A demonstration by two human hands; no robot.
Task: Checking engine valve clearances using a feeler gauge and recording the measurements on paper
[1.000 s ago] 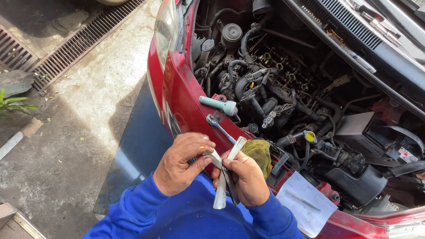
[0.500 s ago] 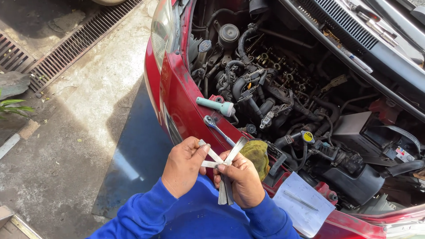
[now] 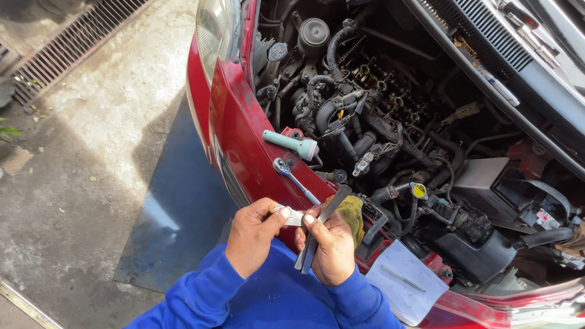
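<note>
Grate: a metal drain grate point(image 3: 73, 55) is set into the concrete at the upper left.
Mat: a blue mat point(image 3: 177, 219) is laid on the ground beside the car's red front point(image 3: 234, 134).
Torch: a pale green torch point(image 3: 291, 144) is laid on the front edge of the engine bay, just above a ratchet point(image 3: 295, 178) that is rested on the same edge.
Left hand: the left hand point(image 3: 255, 234) is closed in a pinch, thumb and fingertips pressed on one thin blade fanned out from the feeler gauge point(image 3: 317, 234).
Gauge: the feeler gauge is held in front of the chest, just below the bay's edge, with its blades spread between the two hands.
Right hand: the right hand point(image 3: 332, 247) is wrapped around the gauge's body, thumb laid on a blade; the long blades are seen sticking out above and below the fist.
Rag: a yellow-green rag point(image 3: 352, 214) is lodged just behind the right hand.
Paper: a white sheet point(image 3: 407, 281) with a thin metal rod on it is laid on the front panel, right of the hands.
Engine: the open engine point(image 3: 390, 109) is crowded with hoses; a yellow cap point(image 3: 418, 191) is seen near the middle.
</note>
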